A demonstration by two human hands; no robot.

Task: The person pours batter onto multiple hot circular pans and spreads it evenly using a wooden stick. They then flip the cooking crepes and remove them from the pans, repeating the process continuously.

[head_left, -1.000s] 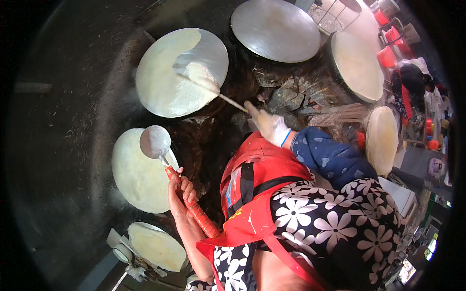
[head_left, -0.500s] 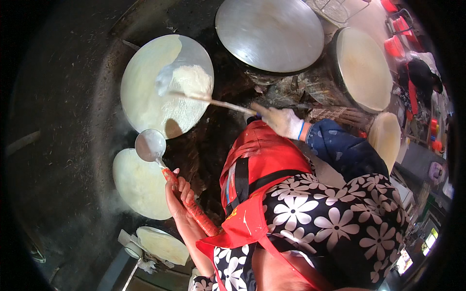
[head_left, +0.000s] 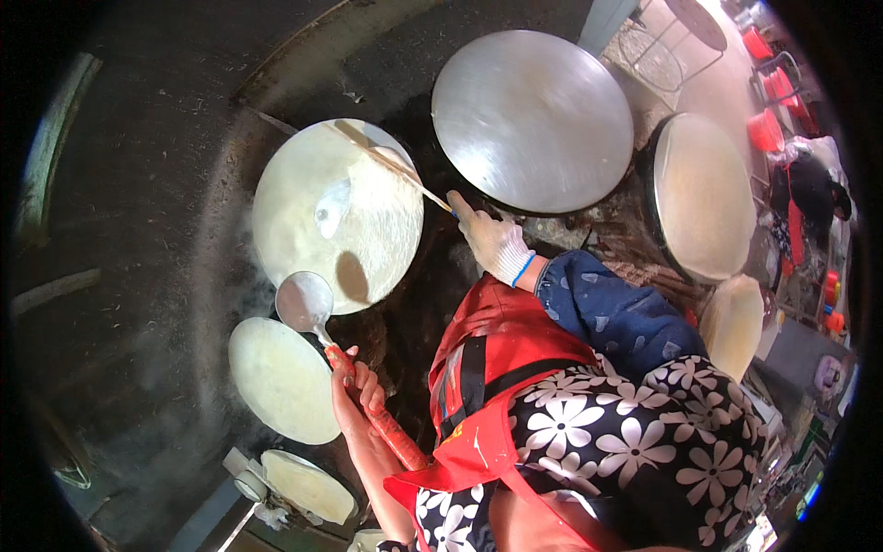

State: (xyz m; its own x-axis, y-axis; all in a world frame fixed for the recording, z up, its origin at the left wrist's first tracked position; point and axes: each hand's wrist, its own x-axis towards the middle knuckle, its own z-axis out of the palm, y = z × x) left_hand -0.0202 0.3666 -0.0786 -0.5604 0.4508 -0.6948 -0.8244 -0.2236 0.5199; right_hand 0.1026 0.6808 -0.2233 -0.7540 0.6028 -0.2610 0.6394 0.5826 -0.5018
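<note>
My right hand (head_left: 497, 241), in a white knit glove, grips the thin handle of a wooden batter spreader (head_left: 394, 164). The spreader's blade lies across the far right part of a round griddle (head_left: 294, 198) covered with pale batter. Wet batter (head_left: 391, 230) shines on its right side, and a small grey bare patch (head_left: 333, 210) shows near the middle. My bare left hand (head_left: 359, 386) is wrapped round the red handle of a metal ladle (head_left: 304, 302). The ladle's bowl hangs by the griddle's near edge, its shadow falling on the batter.
A bare metal griddle (head_left: 533, 120) stands to the right, with another batter-covered griddle (head_left: 706, 198) beyond it. At near left a smaller round griddle (head_left: 285, 379) carries a pale pancake. Further pancakes (head_left: 308, 486) lie near the lower edge. Steam drifts at left; red stools (head_left: 765, 131) stand far right.
My right hand has swept the spreader to the griddle's far right edge. Batter now covers the formerly bare upper right, leaving a small gap. The left hand still holds the ladle; the whole view has shifted.
</note>
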